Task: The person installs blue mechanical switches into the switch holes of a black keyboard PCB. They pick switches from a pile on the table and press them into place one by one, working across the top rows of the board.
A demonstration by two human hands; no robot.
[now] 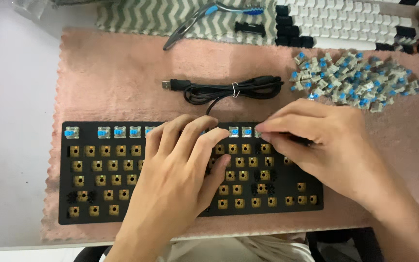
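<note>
A black keyboard frame (98, 194) with bare gold-coloured sockets lies on a pink mat (122, 73). Its top row holds several blue-stemmed switches (104, 132). My left hand (178, 179) rests flat on the middle of the frame, fingers spread, fingertips near the top row. My right hand (316, 145) has its fingertips pinched at the top row, on a switch (259, 130) right of the last seated ones. A pile of loose blue switches (355, 80) lies behind my right hand.
A coiled black cable (229, 90) with a plug lies behind the frame. At the back are a wire puller tool (204, 17), a small black tool (249, 27), a striped cloth (136, 14) and rows of white and black keycaps (345, 22).
</note>
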